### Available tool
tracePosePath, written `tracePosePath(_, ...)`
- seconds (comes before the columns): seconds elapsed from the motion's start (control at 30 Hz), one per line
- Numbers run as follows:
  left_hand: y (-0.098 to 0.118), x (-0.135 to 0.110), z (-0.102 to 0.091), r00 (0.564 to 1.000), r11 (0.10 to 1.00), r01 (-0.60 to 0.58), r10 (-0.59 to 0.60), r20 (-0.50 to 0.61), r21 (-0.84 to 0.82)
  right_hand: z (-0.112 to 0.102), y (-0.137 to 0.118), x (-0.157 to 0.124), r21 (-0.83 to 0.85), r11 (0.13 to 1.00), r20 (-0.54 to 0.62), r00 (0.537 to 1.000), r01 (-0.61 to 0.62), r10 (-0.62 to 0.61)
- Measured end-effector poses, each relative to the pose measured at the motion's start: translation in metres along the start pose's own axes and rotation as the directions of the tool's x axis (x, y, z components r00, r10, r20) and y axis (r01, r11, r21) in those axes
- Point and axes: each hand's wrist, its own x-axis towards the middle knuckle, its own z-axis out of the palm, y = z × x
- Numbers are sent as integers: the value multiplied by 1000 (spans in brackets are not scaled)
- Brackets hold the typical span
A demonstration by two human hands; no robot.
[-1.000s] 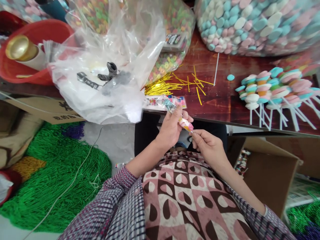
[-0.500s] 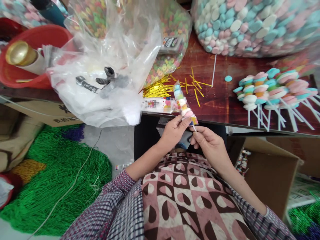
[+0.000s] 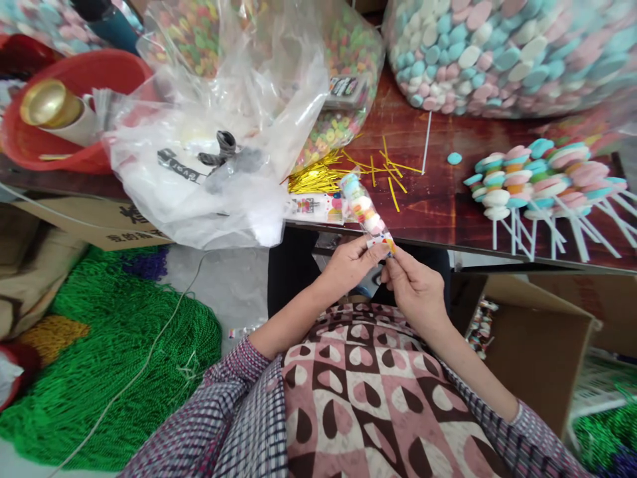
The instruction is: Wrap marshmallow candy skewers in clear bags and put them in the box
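Note:
A candy skewer (image 3: pixel 362 207) in a clear printed wrapper points up and away from me, over the table's front edge. My left hand (image 3: pixel 351 262) is closed on the lower end of its wrapper, thumb on top. My right hand (image 3: pixel 415 282) pinches the same bottom end, where the stick is; the fingers hide most of the stick. Just left of the skewer lie flat printed wrappers (image 3: pixel 314 207). Behind them is a pile of gold twist ties (image 3: pixel 313 178), with several loose ones scattered to the right.
Unwrapped candy skewers (image 3: pixel 542 176) lie in a heap at the right. Large bags of pastel candies (image 3: pixel 497 56) and ring candies (image 3: pixel 348 60) stand behind. A crumpled plastic bag (image 3: pixel 213 186) and a red basin (image 3: pixel 114 70) are leftward. An open carton (image 3: pixel 532 352) sits below right.
The wrapper's printed lower end now sits between both hands, covering the stick that showed before. My right hand has moved slightly up and closer to the left. The skewer's upper end has tilted a little left.

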Motion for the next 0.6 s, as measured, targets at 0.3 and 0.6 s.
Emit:
tracePosePath(0.3, 9, 3, 2, 991, 845, 120, -71, 113, -522, 0, -7, -3, -5, 1000, 45, 999, 4, -4)
tracePosePath(0.6, 4, -5, 15, 985, 883, 144, -84, 152, -446, 3, -16, -7, 96, 990, 115, 989, -101, 90)
